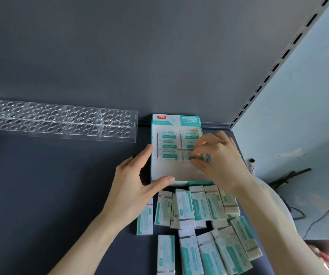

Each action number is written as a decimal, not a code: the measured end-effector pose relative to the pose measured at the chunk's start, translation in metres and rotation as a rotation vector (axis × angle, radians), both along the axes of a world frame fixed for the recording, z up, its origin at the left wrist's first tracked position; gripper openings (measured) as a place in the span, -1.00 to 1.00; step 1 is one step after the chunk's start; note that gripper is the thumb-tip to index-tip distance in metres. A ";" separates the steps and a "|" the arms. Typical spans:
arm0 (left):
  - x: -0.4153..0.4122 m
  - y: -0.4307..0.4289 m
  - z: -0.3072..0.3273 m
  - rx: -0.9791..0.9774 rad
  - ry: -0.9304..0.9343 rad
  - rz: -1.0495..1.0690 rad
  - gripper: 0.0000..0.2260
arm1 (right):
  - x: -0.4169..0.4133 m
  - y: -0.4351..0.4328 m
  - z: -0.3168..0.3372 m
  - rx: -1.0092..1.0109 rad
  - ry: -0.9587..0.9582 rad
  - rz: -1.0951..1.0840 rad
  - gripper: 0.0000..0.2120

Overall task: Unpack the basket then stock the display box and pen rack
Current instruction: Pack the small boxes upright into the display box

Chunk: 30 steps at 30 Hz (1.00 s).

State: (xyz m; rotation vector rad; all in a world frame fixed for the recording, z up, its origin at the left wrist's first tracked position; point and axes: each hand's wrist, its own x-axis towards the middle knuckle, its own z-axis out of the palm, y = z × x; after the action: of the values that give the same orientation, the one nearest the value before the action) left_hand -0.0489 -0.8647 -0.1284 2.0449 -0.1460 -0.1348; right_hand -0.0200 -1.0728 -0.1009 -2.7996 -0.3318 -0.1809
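Observation:
A teal and white display box stands against the back panel of the dark shelf, with several wrapped erasers laid flat in two columns inside it. My right hand reaches into the box and pinches an eraser at the right column's near end. My left hand rests against the box's left wall and front corner, fingers straight. A clear acrylic pen rack with many round holes lies at the back left, holding nothing. The basket is out of view.
Several loose wrapped erasers lie in rows on the shelf in front of the box. A slotted upright and a pale side wall close the right side. Cables and a small dark tool lie beyond the shelf's right edge.

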 end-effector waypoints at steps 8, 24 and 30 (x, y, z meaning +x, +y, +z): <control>0.002 0.001 -0.002 -0.025 0.000 0.015 -0.21 | 0.004 0.004 -0.005 -0.015 -0.034 -0.036 -0.90; -0.065 -0.017 0.026 0.014 -0.384 0.150 -0.77 | -0.097 -0.011 0.013 0.430 -0.273 -0.036 -0.92; -0.143 -0.049 0.002 0.137 -0.437 0.436 -0.77 | -0.158 -0.029 -0.009 0.573 -0.263 -0.087 -0.93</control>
State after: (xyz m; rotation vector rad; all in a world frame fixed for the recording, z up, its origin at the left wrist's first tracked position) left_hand -0.1921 -0.9138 -0.1260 2.1668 0.0439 0.5892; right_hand -0.1784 -1.1016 -0.1101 -2.2226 -0.1785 -0.5696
